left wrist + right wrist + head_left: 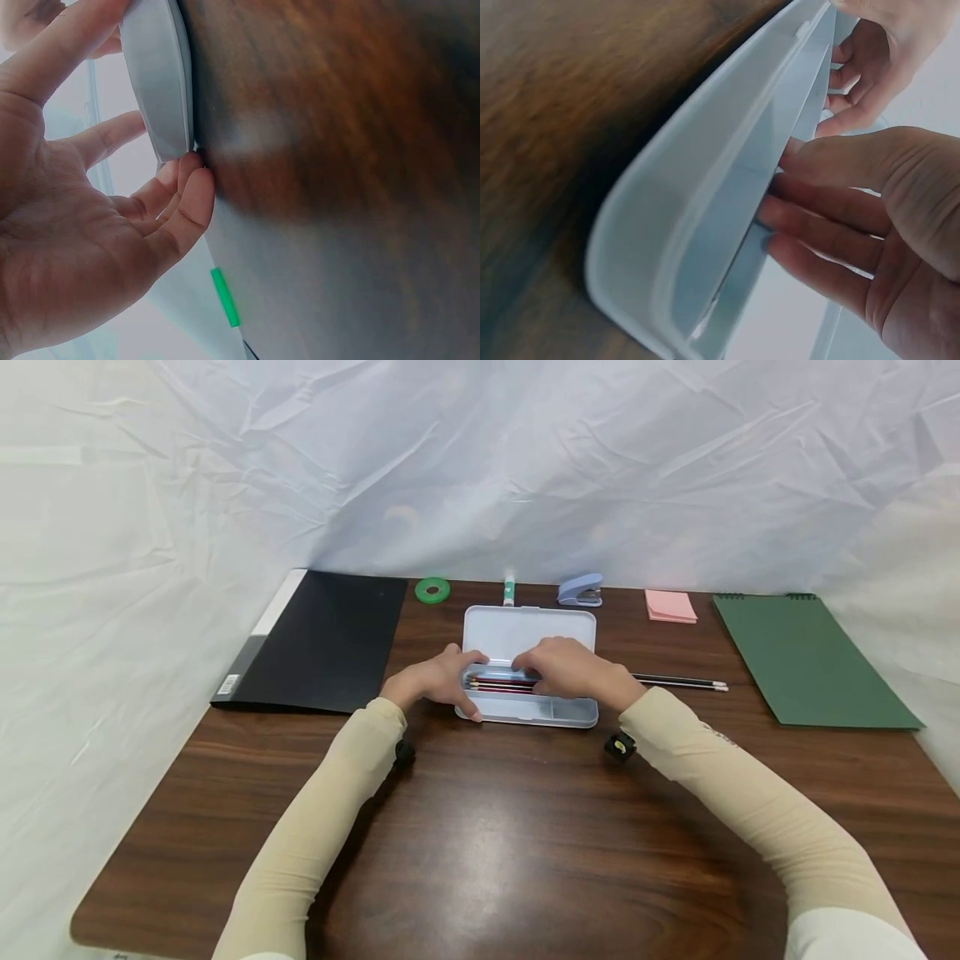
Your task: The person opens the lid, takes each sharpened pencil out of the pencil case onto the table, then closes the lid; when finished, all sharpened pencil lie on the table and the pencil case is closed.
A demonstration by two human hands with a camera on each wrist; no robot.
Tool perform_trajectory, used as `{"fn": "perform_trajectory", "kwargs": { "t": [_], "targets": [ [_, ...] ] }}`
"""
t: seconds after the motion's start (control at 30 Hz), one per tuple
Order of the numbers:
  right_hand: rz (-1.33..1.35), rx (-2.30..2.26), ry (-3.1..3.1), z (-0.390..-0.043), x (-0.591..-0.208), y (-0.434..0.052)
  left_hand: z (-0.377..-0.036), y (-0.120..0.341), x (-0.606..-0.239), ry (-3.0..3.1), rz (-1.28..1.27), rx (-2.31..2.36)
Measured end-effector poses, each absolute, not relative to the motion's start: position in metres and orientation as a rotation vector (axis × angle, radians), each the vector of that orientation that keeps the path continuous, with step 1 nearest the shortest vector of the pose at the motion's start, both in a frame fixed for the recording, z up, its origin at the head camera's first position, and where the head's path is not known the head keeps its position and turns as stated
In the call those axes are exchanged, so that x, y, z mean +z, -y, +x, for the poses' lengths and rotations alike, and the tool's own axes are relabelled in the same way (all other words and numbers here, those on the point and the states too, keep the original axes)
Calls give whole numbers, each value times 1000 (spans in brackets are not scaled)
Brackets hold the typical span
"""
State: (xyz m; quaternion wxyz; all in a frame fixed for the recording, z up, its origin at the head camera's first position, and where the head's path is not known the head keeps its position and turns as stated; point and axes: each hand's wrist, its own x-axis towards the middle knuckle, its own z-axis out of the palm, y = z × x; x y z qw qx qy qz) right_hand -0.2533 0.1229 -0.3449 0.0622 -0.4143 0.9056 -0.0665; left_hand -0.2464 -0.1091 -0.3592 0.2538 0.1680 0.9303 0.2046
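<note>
A pale blue pencil case (pixel 525 710) lies open in the middle of the brown table, its lid (pixel 528 631) flat behind the tray. Red and black pencils (pixel 495 683) lie in the tray's long compartment. My left hand (pixel 441 681) grips the case's left end, thumb at the front corner and fingers over the back edge; the left wrist view shows this hand (pixel 150 195) against the case's rounded corner (pixel 161 82). My right hand (pixel 566 668) rests over the pencils. In the right wrist view its fingers (pixel 832 225) reach fairly straight into the tray (pixel 697 210).
Two more pencils (pixel 678 682) lie on the table right of the case. A black folder (pixel 322 639) is at the left and a green notebook (pixel 806 660) at the right. Along the back stand a green tape roll (pixel 432 590), a glue stick (pixel 509 589), a stapler (pixel 580 591) and pink sticky notes (pixel 670 606).
</note>
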Motion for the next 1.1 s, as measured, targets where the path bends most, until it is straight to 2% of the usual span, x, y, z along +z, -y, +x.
{"fn": "perform_trajectory", "kwargs": {
  "t": [0.57, 1.1],
  "targets": [
    [-1173, -62, -2758, -249, -340, -111, -247, 108, -357, -2524, 445, 548],
    [-1247, -8, -2791, -251, -345, -108, -246, 109, -357, -2531, 468, 538]
  ]
}}
